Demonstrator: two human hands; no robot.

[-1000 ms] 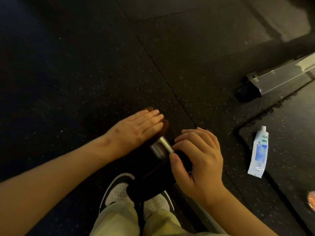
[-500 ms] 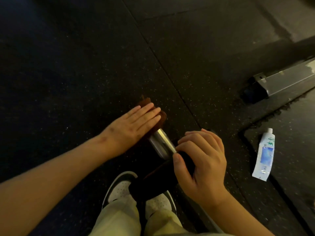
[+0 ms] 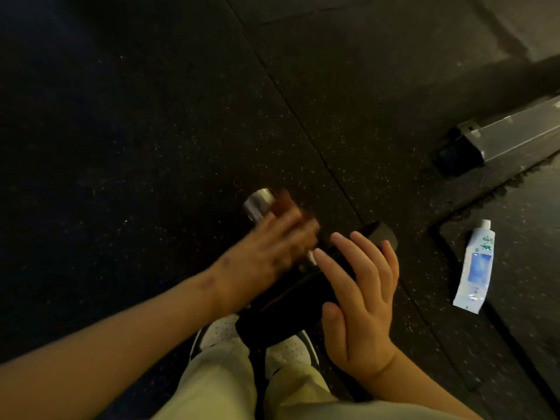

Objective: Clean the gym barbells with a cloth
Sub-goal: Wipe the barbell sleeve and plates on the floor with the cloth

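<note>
A barbell lies on the dark rubber floor in front of my feet. Its silver sleeve end (image 3: 257, 203) pokes out beyond my left hand (image 3: 272, 247). That hand is motion-blurred and presses a brown cloth (image 3: 286, 201) flat onto the sleeve. The black weight (image 3: 281, 310) of the bar sits just above my shoes. My right hand (image 3: 360, 295) rests on the weight with its fingers nearly straight and spread. Most of the sleeve is hidden under my hands.
A white and blue tube (image 3: 477, 268) lies on the floor mat to the right. A grey metal beam (image 3: 515, 131) with a black end cap runs along the upper right. My white shoes (image 3: 224, 331) and pale trousers fill the bottom centre.
My left hand slid the cloth back toward me along the sleeve, baring the silver tip. My right hand uncurled from gripping the weight and now lies flat on it.
</note>
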